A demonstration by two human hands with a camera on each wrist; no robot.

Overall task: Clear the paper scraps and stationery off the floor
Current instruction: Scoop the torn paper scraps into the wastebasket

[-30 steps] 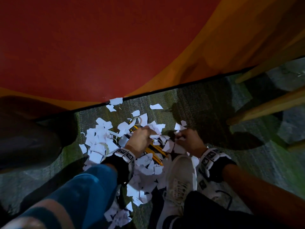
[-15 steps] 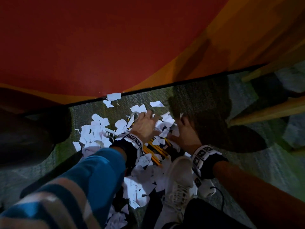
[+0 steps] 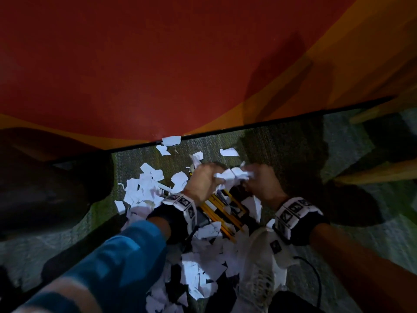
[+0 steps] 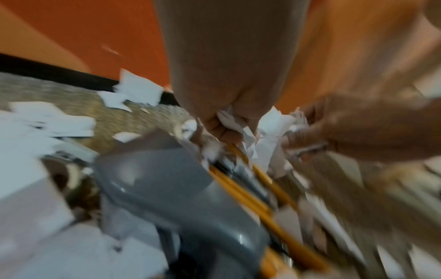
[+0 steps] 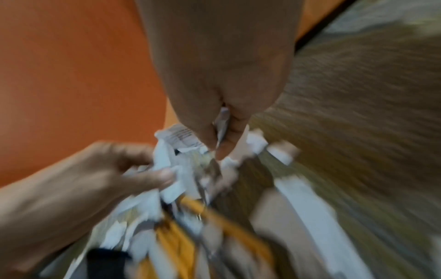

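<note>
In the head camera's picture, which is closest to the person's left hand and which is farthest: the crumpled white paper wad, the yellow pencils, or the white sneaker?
From the left hand, nearest first:
1. Crumpled white paper wad: gripped in its fingers, shared with the right hand.
2. Yellow pencils: on the carpet just under and behind the wrist.
3. White sneaker: farthest, lower right, by the right wrist.

The left hand (image 3: 203, 181) and right hand (image 3: 262, 184) each clutch crumpled paper scraps (image 3: 234, 173), close together above the floor (image 3: 293, 154). Below them lie yellow pencils (image 3: 216, 213) among a spread of loose white scraps (image 3: 144, 188) reaching the floor's far edge. A white shoe (image 3: 259, 267) stands beside the pencils.
</note>
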